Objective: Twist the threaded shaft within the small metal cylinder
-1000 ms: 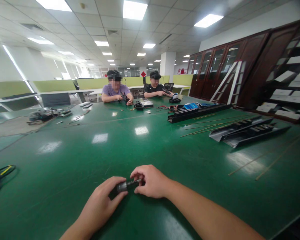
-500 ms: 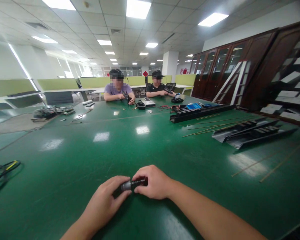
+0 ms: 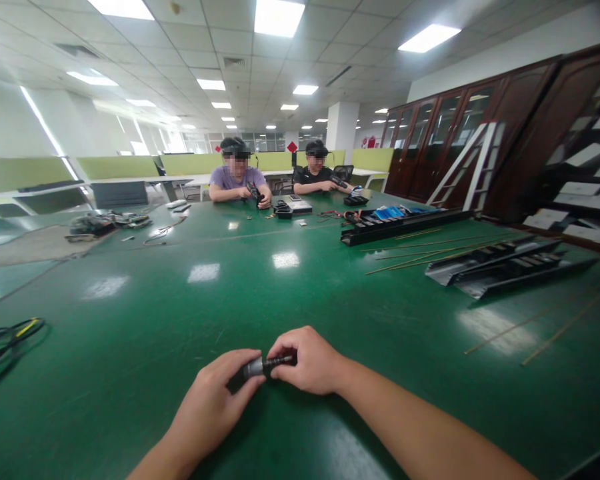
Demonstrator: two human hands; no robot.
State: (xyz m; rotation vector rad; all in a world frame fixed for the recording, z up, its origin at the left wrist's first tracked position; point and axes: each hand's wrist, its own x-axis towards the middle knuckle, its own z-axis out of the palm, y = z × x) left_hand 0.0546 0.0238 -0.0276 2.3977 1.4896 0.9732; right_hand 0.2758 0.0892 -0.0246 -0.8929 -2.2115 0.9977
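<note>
Low in the middle of the head view, my left hand is closed around the thick end of a dark cylindrical part with a grey collar. A narrower black ridged stem runs from the collar toward the right. My right hand pinches at this stem with its thumb and fingers, which hide the far end. The part lies almost level, just above the green table. The two sets of fingertips are close together, and the part's exact kind cannot be made out.
Black metal channels and thin brass-coloured rods lie at the right. A coiled black cable is at the left edge. Two people sit across the table, holding dark tools. A stepladder stands behind at the right.
Both hands keep their grip on the part, which has shifted slightly up and right in view. The whole scene has also shifted a few pixels to the right.
</note>
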